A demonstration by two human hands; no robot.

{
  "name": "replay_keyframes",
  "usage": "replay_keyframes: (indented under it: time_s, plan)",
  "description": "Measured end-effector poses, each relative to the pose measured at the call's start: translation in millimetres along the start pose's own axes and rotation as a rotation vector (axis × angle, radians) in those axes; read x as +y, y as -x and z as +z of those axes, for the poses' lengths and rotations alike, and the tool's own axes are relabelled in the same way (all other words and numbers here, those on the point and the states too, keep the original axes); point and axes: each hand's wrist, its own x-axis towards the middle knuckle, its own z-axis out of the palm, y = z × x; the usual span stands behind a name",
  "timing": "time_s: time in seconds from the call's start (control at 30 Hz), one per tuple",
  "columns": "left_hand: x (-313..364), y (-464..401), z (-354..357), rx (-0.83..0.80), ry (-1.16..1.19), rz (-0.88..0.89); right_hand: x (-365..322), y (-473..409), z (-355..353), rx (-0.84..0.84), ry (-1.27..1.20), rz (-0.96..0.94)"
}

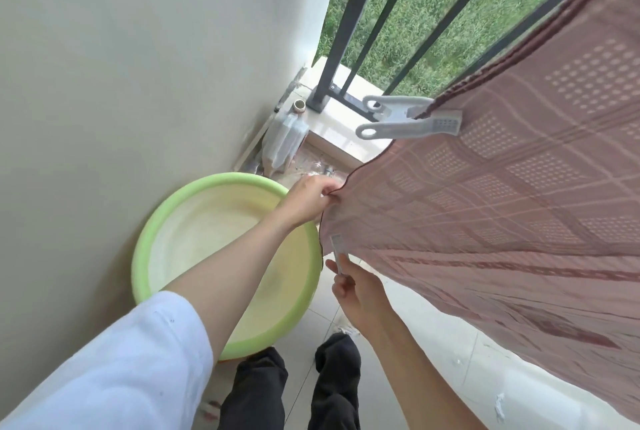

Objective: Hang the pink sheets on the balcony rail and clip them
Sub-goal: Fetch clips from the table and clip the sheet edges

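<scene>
A pink patterned sheet (502, 207) hangs over the dark balcony railing (374, 31) and fills the right side of the view. A large grey clip (408, 117) is clamped on the sheet's upper edge. My left hand (308, 201) pinches the sheet's left corner and pulls it outward. Lower down, my right hand (353, 287) holds a thin grey clip (337, 253) whose tip touches the sheet's lower edge.
A light green basin (142, 249) with nothing visible inside stands on the tiled floor below my left arm, against the grey wall (121, 83). A clear plastic container (284, 142) and debris sit in the corner by the stone ledge (332, 128). My dark-trousered legs are below.
</scene>
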Motion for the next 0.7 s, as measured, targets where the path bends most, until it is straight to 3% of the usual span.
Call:
replay_keyframes:
  time_s: [0.2, 0.47, 0.7]
  plan:
    - [-9.3, -18.7, -6.5, -0.124, -0.229, 0.097, 10.1, -13.5, 0.1, -0.016, -0.083, 0.037]
    - [-20.8, -16.4, -3.5, 0.006, 0.092, -0.086, 17.7, -25.0, -2.8, -0.082, -0.17, 0.068]
    - [-26.8, -6.3, -10.0, -0.018, 0.205, -0.153, 26.4, -32.5, 15.1, -0.149, -0.273, 0.118]
